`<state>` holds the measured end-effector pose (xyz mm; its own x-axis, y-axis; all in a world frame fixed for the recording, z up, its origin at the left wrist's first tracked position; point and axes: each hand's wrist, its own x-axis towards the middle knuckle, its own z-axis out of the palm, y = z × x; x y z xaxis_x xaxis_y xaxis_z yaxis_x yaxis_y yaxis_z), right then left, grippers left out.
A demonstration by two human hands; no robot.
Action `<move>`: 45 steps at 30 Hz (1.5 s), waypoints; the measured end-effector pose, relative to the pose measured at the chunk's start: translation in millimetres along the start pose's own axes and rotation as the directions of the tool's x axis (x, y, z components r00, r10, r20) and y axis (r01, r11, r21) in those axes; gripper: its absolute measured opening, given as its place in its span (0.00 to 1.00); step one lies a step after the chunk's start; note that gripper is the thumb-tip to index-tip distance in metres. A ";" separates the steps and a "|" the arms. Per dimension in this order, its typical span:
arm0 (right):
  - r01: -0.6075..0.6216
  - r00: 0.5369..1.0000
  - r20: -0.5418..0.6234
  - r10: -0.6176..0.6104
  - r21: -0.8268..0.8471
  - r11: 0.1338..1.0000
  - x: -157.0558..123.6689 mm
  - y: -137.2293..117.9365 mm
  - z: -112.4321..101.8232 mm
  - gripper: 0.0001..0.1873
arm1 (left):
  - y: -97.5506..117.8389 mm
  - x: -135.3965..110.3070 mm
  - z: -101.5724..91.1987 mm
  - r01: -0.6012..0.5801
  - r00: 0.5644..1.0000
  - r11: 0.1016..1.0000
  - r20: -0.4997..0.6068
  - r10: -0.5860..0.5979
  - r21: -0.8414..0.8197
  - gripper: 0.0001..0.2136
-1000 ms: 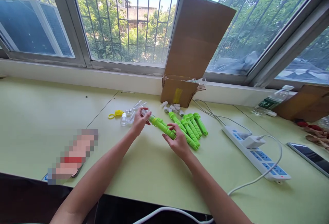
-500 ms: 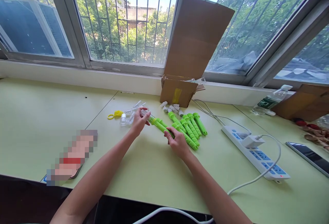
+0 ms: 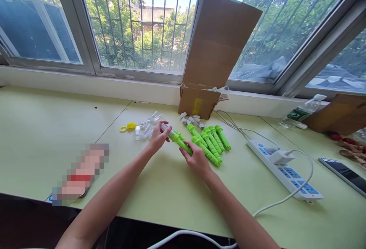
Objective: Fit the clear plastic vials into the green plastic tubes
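My left hand (image 3: 160, 136) is closed around a clear ribbed plastic tube (image 3: 165, 127), which meets the threaded end of a green plastic tube (image 3: 183, 144). My right hand (image 3: 197, 158) grips the lower part of that green tube, so the two pieces form one slanted line. Just right of my hands lie several more green plastic tubes (image 3: 213, 142), side by side on the table. Left of my left hand rest several clear plastic pieces (image 3: 137, 133) and a yellow cap with a ring (image 3: 130, 126). How far the clear and green parts are joined is hard to make out.
Small white pieces (image 3: 194, 120) lie by an open cardboard box (image 3: 197, 100) at the window. A white power strip (image 3: 283, 169) with cables stands right, near a phone (image 3: 343, 173) and a water bottle (image 3: 303, 110). A blurred-out object (image 3: 82, 173) lies front left.
Both hands have shifted slightly with the tubes: the left hand moved a little right and down, and the right hand a little left. The clear and green parts stay in line.
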<state>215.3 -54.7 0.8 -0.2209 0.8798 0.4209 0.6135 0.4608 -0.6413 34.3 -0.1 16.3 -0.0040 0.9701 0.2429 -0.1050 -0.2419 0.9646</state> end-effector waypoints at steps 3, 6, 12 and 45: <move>-0.012 0.999 0.042 0.011 0.012 1.000 0.3 -1.5 -0.7 0.16 | 0.2 0.4 -0.4 0.005 1.000 1.000 -0.001 -0.005 0.004 0.19; -0.059 0.992 0.118 0.053 0.048 0.997 0.4 -4.1 -2.1 0.18 | -1.4 0.7 -0.4 0.012 1.000 1.000 0.014 -0.012 0.005 0.19; -0.097 0.983 0.166 0.080 0.101 0.990 -0.1 -5.1 -3.1 0.20 | -4.8 0.8 0.2 0.013 0.999 1.000 0.035 -0.013 -0.001 0.19; -0.495 0.862 0.416 0.291 0.562 0.662 1.4 -9.6 -7.8 0.23 | 5.1 1.6 -3.2 0.096 0.992 0.984 0.094 -0.083 -0.149 0.23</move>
<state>215.1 -58.8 12.6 -0.3277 0.9404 -0.0907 0.0893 -0.0648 -0.9939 30.5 0.3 21.2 0.0986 0.9803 0.1711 -0.2522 -0.1417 0.9572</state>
